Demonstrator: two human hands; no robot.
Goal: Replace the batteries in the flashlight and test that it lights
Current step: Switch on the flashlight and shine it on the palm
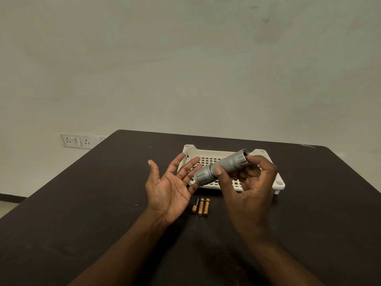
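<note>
A pale wall (185, 58) fills the upper field of view; a switch and socket plate (77, 140) is mounted on it at lower left. A dark table (82, 203) spans the lower field. A white slotted tray (268, 157) rests on the table at the far centre. The left hand (171, 186) is raised above the table, palm up, fingers spread apart and holding nothing; its fingertips lie just beside the lower end of the flashlight. The right hand (249, 186) is clamped on the grey flashlight (221, 166), thumb across the knurled barrel and fingers wrapped behind it. The flashlight is held in the air in front of the tray, tilted, with one end low at the left and the other end high at the right. Three batteries (201, 206) lie side by side on the table, between the two hands and near the tray's front edge.
</note>
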